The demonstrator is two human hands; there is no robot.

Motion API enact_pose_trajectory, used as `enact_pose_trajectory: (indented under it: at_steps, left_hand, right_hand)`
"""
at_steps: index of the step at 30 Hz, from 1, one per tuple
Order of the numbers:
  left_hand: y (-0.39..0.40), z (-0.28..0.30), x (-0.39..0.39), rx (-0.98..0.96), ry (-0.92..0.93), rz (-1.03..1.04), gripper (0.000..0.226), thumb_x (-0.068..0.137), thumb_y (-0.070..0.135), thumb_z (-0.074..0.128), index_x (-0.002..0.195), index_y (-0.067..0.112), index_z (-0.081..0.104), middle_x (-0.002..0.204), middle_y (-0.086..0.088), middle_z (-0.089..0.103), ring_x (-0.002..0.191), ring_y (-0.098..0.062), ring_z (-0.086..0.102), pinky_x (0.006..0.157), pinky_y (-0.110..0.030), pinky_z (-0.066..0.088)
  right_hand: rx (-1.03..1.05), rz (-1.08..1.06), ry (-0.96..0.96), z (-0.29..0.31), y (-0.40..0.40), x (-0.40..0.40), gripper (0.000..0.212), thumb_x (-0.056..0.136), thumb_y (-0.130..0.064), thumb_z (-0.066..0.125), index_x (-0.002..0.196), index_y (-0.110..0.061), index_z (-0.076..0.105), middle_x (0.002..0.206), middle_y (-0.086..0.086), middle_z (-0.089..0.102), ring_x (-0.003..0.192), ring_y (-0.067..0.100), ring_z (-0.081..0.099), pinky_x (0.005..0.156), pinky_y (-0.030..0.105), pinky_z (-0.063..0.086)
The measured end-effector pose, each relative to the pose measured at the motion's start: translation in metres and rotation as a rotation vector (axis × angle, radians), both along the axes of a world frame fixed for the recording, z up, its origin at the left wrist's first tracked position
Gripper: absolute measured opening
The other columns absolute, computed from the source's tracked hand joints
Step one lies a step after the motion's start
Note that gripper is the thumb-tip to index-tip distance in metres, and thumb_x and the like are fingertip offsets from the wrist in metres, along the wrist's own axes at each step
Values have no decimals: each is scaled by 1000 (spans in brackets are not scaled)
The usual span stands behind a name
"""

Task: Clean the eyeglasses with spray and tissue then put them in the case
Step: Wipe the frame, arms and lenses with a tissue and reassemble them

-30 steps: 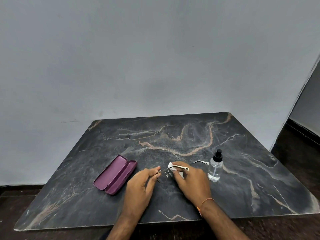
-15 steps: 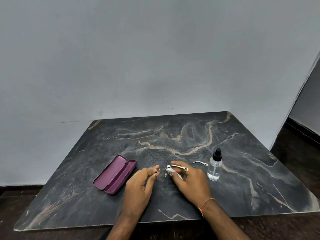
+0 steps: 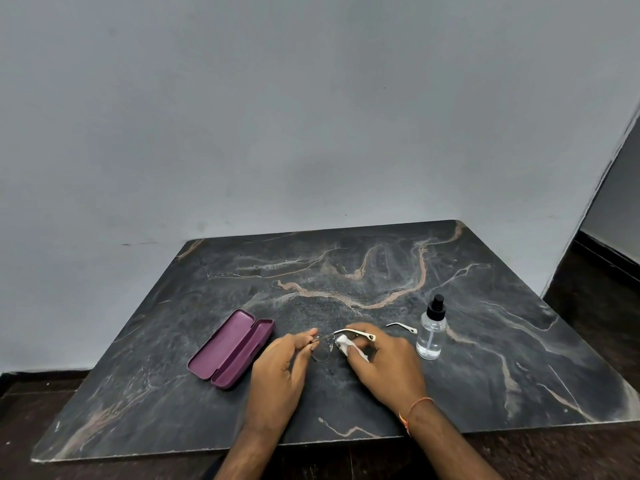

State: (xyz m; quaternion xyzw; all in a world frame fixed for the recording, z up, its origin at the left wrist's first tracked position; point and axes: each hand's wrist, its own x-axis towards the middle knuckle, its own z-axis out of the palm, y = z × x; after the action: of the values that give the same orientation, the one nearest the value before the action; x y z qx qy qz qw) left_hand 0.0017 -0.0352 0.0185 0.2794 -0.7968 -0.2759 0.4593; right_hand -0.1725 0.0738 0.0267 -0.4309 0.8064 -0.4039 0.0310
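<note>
Thin-framed eyeglasses [image 3: 323, 348] with white temple arms hang just above the dark marble table [image 3: 346, 278], near its front middle. My left hand [image 3: 282, 368] pinches the left end of the frame. My right hand [image 3: 381, 362] presses a white tissue [image 3: 344, 342] against the right lens, which the tissue and fingers hide. One white temple tip [image 3: 401, 328] sticks out past my right hand toward the spray bottle [image 3: 431, 330]. The purple glasses case [image 3: 231, 348] lies open to the left of my hands, with nothing inside it.
The clear spray bottle with a black nozzle stands upright just right of my right hand. A grey wall rises behind the table. Dark floor and a doorway lie to the right.
The tissue has shifted a little along the right lens under my right fingers. The left lens now shows more plainly below the frame. Case and bottle have not moved.
</note>
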Motion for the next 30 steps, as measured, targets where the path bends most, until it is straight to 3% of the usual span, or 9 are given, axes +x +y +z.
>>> enact_pose_trajectory:
  at_steps: [5,10,17,22,30]
  left_hand:
    - [-1,-1,1,-5,-6,2,16,99,9,76,108,21,82,118,25,78,114,5,73,97,-30,63]
    - [-1,0,1,4,-1,6,15,99,10,75,108,21,82,118,25,78,114,4,73,97,-32,63]
    - [-1,-1,1,21,-4,-14,15,100,9,74,107,21,80,121,23,78,117,3,73,98,-35,64]
    - [-1,0,1,12,-11,-4,17,99,8,75,108,21,81,121,25,78,116,5,72,98,-32,62]
    - [0,-1,0,11,-9,-22,13,99,8,75,104,18,80,120,22,79,116,3,73,97,-35,63]
  right_hand:
    - [67,-97,69,3,-2,0,35,93,-49,69,128,-47,68,101,-18,81,98,16,76,80,33,57]
    - [41,-7,48,3,0,3,37,89,-53,69,125,-51,64,89,-29,77,84,3,73,73,29,57]
    - [71,-76,68,6,-3,1,39,94,-44,68,132,-47,66,107,-20,80,101,15,75,84,33,56]
    - [25,16,-26,-1,-2,0,40,86,-55,68,125,-56,62,90,-28,78,80,0,72,77,27,59]
    - [47,-87,35,-3,-8,-6,42,93,-44,73,134,-48,64,111,-29,77,100,6,75,82,27,54]
